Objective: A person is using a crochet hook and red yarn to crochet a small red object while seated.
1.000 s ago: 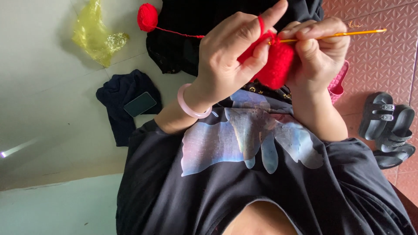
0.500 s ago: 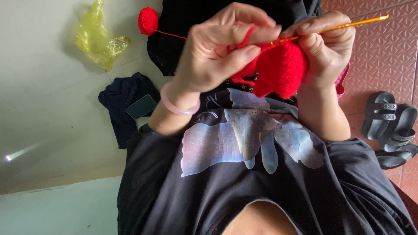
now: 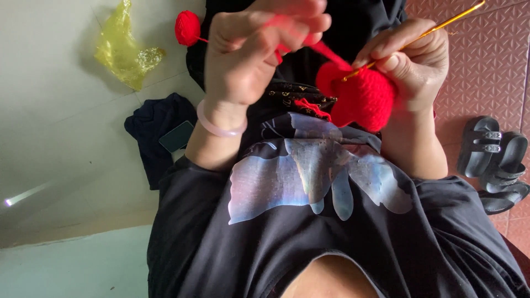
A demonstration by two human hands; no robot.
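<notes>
The left hand (image 3: 259, 49) pinches a red yarn strand (image 3: 326, 52) between closed fingers. The right hand (image 3: 411, 60) grips a golden crochet hook (image 3: 441, 25), its tip in the red crocheted piece (image 3: 359, 96) just below both hands. A red yarn ball (image 3: 187, 27) lies on the floor beyond the left hand.

Bright red yarn dominates the upper centre: a red crochet piece (image 3: 361, 96), a red yarn strand (image 3: 326, 52) and a red yarn ball (image 3: 187, 27). The crochet hook (image 3: 436, 28) at upper right is orange-gold. A pale pink bracelet (image 3: 221, 126) circles one wrist. The T-shirt (image 3: 331, 232) is black with a pale iridescent print. At upper left lies a translucent yellow plastic bag (image 3: 124, 55); at right, black sandals (image 3: 497, 163) on reddish-brown diamond-patterned tiles (image 3: 486, 72).
</notes>
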